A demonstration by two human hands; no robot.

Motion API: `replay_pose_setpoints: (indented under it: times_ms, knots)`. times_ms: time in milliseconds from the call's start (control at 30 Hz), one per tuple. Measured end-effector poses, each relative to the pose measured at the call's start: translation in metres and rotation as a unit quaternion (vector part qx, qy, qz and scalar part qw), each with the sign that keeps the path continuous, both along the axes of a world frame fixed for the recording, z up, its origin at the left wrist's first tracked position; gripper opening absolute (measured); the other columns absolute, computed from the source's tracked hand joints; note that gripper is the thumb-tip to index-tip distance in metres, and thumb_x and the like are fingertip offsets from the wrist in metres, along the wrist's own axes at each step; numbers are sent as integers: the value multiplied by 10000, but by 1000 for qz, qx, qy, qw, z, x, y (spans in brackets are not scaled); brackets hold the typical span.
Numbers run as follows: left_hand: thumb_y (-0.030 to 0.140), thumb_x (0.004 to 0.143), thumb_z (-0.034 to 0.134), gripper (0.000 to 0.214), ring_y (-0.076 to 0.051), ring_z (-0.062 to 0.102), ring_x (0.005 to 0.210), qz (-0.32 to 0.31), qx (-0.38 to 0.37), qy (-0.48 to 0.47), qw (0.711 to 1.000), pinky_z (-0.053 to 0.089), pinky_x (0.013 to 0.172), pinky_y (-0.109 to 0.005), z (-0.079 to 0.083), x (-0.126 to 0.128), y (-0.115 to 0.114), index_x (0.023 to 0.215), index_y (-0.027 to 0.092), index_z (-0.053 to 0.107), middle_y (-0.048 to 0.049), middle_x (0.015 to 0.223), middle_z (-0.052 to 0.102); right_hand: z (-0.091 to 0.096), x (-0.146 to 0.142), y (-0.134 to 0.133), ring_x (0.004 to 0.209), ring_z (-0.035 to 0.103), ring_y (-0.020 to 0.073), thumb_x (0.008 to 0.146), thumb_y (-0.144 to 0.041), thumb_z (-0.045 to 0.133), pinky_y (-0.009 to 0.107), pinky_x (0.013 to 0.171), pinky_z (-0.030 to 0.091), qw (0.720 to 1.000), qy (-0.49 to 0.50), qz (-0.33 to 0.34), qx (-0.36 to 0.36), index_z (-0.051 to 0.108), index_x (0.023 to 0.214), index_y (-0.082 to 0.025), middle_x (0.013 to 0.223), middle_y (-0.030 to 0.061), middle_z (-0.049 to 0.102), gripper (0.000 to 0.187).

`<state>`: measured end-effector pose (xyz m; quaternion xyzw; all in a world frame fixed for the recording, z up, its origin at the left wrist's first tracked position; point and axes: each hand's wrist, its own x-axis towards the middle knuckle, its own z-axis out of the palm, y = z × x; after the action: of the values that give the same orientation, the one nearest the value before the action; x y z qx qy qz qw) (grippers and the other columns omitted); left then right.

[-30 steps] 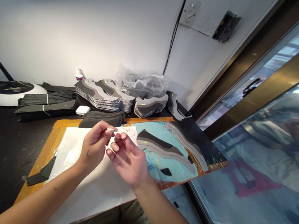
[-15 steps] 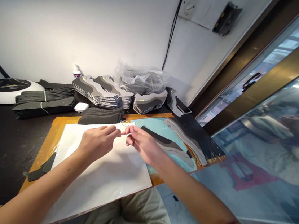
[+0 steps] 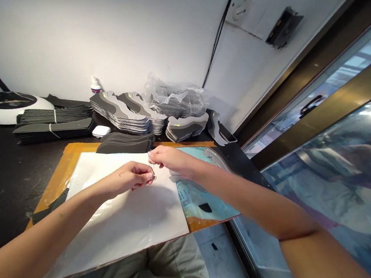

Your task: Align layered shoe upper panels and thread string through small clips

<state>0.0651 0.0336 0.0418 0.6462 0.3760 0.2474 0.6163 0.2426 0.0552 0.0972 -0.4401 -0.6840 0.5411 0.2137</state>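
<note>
The left hand (image 3: 131, 177) and right hand (image 3: 170, 158) meet in narrow pinches on a thin loop (image 3: 153, 172), its material too small to tell, held above a white sheet (image 3: 124, 223), with stacked grey foam cut-outs (image 3: 124, 117) at twelve o'clock.

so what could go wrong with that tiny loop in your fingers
The thin loop, pinched between the left hand and right hand, could slip free and be hard to spot on the white sheet. The right forearm, reaching over the blue sheet, might also shift the grey foam cutout beneath it.
</note>
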Motion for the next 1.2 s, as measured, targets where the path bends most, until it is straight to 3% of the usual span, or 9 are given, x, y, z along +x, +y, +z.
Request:
replay_pose_setpoints:
  times_ms: [133, 233, 400, 533, 633, 767, 900, 1067, 1200]
  knots:
    - [290, 684, 626, 161, -129, 333, 541, 14, -33, -32, 999, 242, 514, -259, 6, -1, -3, 584, 185, 555, 7, 585, 428, 5, 5, 1, 621, 480, 114, 851, -367, 589, 239, 609, 365, 981, 95, 9, -166, 510, 630, -194, 638, -23, 505, 292]
    - [264, 654, 616, 131, -130, 339, 561, 5, -35, -31, 999, 256, 529, -253, 9, -1, -4, 575, 179, 555, 8, 592, 432, 6, 11, 3, 619, 478, 106, 736, -379, 700, 227, 583, 349, 967, 113, 24, -227, 570, 681, -185, 663, -19, 533, 241]
    - [239, 627, 629, 104, -125, 334, 563, 1, -67, -79, 995, 280, 535, -255, 6, 1, -6, 575, 175, 564, 8, 616, 432, 2, 14, 4, 590, 405, 81, 578, -221, 713, 220, 600, 322, 976, 111, 54, -180, 507, 618, -190, 616, -61, 489, 212]
    - [207, 612, 621, 88, -122, 315, 565, 6, -93, -98, 991, 269, 517, -248, 3, 4, -7, 574, 172, 549, 0, 630, 440, -12, 11, 1, 621, 423, 85, 590, -219, 667, 228, 640, 332, 984, 134, 17, -120, 504, 605, -186, 634, -59, 494, 167]
    - [192, 578, 595, 65, -118, 289, 560, 9, -105, -99, 990, 234, 498, -244, 3, 5, -8, 579, 173, 533, 0, 633, 435, -23, 10, 0, 599, 348, 85, 605, -212, 654, 228, 590, 256, 991, 121, -14, -55, 474, 609, -197, 613, -78, 431, 180]
    - [222, 584, 646, 132, -100, 224, 526, 18, -137, -123, 983, 170, 469, -243, 6, 6, -9, 594, 179, 522, 16, 599, 397, -28, 14, 1, 632, 311, 95, 661, -261, 684, 229, 607, 252, 990, 139, 5, -2, 461, 667, -207, 658, -79, 378, 229]
    - [309, 624, 744, 245, -83, 171, 499, 0, -176, -155, 972, 113, 453, -241, 4, 5, -9, 619, 178, 537, 35, 554, 363, -28, 18, 4, 695, 349, 112, 685, -331, 728, 236, 663, 302, 986, 167, 21, -17, 473, 692, -210, 721, -58, 398, 283]
    - [293, 616, 769, 263, -70, 184, 485, -3, -189, -172, 967, 103, 454, -236, 2, 6, -9, 626, 170, 537, 36, 549, 374, -28, 16, 7, 715, 400, 109, 671, -326, 727, 244, 728, 344, 975, 203, 42, -77, 468, 664, -200, 751, -49, 430, 288]
    - [352, 659, 770, 315, -78, 211, 495, 9, -150, -160, 976, 124, 454, -245, 3, 8, -10, 596, 172, 519, 25, 570, 381, -36, 11, 7, 651, 332, 101, 668, -314, 693, 241, 645, 283, 987, 153, 12, -36, 445, 650, -208, 679, -70, 377, 271]
